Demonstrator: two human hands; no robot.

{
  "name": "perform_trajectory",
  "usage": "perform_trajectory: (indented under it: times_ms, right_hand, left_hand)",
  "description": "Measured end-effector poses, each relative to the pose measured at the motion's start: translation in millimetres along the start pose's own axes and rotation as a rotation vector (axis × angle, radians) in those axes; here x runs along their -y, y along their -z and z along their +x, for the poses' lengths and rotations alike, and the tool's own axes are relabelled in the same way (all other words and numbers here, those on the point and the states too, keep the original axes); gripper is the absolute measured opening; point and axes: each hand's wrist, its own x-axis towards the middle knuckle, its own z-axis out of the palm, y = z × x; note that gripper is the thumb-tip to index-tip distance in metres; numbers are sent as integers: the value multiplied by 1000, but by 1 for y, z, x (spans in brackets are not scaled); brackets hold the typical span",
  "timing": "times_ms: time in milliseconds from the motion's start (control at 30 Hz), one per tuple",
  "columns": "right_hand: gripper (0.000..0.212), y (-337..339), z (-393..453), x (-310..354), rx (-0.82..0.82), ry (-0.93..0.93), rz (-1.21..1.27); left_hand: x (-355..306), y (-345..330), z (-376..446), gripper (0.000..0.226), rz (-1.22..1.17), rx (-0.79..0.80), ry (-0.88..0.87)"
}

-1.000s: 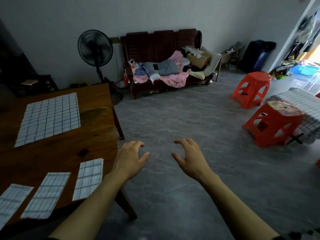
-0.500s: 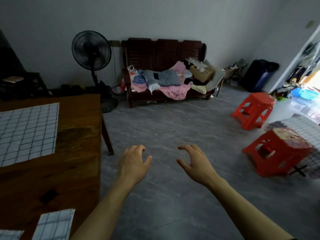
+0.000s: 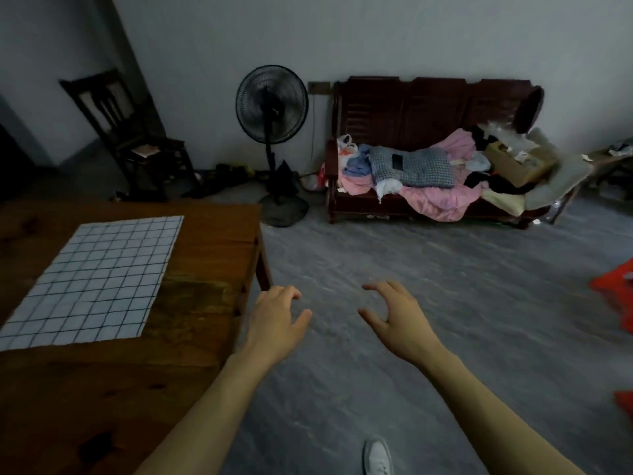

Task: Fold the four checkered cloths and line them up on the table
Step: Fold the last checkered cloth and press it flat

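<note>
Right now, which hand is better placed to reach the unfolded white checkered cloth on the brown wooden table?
Left. The left hand hovers at the table's right edge; the right hand hangs over the floor, farther from the cloth.

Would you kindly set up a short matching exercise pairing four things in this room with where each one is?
Things:
1. checkered cloth
2. standing fan
3. pile of clothes
4. left hand

Places:
A. heaped on the dark wooden bench
B. lying flat and unfolded on the wooden table
C. held empty by the table's right edge
D. on the floor between the table and the bench

Pairs: 1-B, 2-D, 3-A, 4-C
</note>
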Motion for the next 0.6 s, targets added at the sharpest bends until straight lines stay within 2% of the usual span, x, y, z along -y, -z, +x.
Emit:
perform_trajectory:
  times_ms: [100, 333, 600]
  right_hand:
    - [42, 8, 57, -32, -32, 30, 32]
    - [43, 44, 178, -85, 97, 148, -19]
    - [43, 28, 311, -89, 213, 220, 4]
  left_hand:
    - [-14, -8, 49, 32, 15, -9, 32]
    - [-48, -6, 151, 34, 17, -68, 147]
    - [-11, -2, 240, 36, 12, -108, 390]
